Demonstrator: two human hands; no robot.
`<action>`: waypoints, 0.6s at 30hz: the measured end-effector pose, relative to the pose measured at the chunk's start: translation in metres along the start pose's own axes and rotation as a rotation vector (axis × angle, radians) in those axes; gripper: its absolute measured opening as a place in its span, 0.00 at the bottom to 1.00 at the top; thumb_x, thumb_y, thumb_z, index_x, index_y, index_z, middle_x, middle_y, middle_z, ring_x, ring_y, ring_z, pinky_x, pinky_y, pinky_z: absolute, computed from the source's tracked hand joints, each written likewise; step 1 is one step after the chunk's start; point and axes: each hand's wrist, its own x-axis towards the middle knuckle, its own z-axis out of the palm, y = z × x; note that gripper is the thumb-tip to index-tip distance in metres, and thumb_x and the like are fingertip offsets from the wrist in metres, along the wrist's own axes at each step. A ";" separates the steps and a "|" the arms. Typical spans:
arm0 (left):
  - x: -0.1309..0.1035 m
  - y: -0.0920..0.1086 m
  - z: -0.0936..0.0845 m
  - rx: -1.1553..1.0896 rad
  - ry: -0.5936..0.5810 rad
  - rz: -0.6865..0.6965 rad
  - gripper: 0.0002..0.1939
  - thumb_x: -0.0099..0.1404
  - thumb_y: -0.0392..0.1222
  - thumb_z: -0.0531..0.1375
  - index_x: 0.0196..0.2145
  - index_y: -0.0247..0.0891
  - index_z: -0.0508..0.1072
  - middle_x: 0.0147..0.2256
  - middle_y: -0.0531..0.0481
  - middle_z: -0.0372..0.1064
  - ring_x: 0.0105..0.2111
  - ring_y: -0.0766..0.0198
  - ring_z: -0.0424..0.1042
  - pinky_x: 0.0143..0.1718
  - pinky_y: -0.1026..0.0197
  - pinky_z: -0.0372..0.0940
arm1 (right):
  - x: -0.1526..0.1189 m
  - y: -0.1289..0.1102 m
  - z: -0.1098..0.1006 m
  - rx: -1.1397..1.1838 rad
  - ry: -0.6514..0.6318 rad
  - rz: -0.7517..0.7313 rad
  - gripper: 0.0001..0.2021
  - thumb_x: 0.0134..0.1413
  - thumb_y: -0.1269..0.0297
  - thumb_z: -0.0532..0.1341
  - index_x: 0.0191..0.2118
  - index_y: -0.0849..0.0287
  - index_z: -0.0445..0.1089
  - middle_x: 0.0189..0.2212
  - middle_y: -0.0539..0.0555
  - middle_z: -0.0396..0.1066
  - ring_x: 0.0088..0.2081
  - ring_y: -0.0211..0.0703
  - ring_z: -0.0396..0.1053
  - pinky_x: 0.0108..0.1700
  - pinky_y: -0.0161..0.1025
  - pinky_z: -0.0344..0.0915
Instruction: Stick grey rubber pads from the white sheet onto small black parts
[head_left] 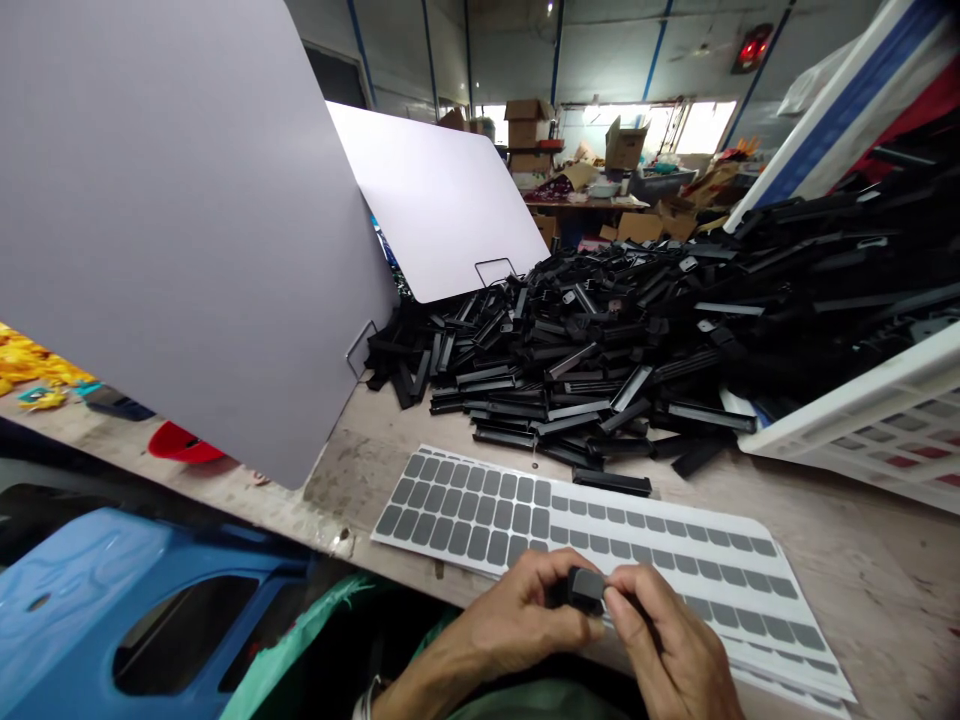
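Between thumb and fingers, my left hand grips a small black plastic part, its end facing up. Close against that part, my right hand has its thumb and forefinger pinched together at the part's right edge; whether a sticker is between them is too small to tell. Under and beyond both hands lies a stack of white sticker sheets with rows of dark grey stickers. The left end carries whole rounded rectangles, while the right part shows rows of smaller grey shapes with white bands between.
A large heap of black plastic parts covers the table behind the sheets. At right, a white crate lies tipped with more parts. Two pale boards lean at left, by a red object. A blue stool stands lower left.
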 end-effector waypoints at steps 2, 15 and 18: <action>0.000 0.000 0.000 0.015 0.008 -0.011 0.13 0.54 0.42 0.67 0.36 0.34 0.73 0.28 0.54 0.60 0.29 0.68 0.56 0.32 0.64 0.51 | 0.000 0.001 0.001 -0.008 -0.001 -0.013 0.10 0.65 0.54 0.54 0.35 0.50 0.68 0.28 0.46 0.69 0.29 0.40 0.69 0.35 0.36 0.59; -0.001 0.004 -0.003 0.127 0.007 -0.060 0.12 0.53 0.41 0.66 0.37 0.35 0.76 0.27 0.56 0.60 0.27 0.69 0.56 0.30 0.66 0.52 | 0.004 0.013 -0.003 -0.118 -0.054 -0.220 0.10 0.70 0.58 0.49 0.37 0.51 0.64 0.28 0.45 0.67 0.28 0.37 0.69 0.34 0.34 0.60; -0.002 0.007 -0.003 0.179 -0.010 -0.020 0.13 0.55 0.43 0.67 0.37 0.36 0.76 0.30 0.55 0.61 0.29 0.68 0.57 0.31 0.66 0.53 | 0.004 0.012 -0.006 -0.170 -0.089 -0.241 0.11 0.71 0.59 0.49 0.36 0.51 0.62 0.27 0.44 0.64 0.27 0.35 0.68 0.32 0.33 0.60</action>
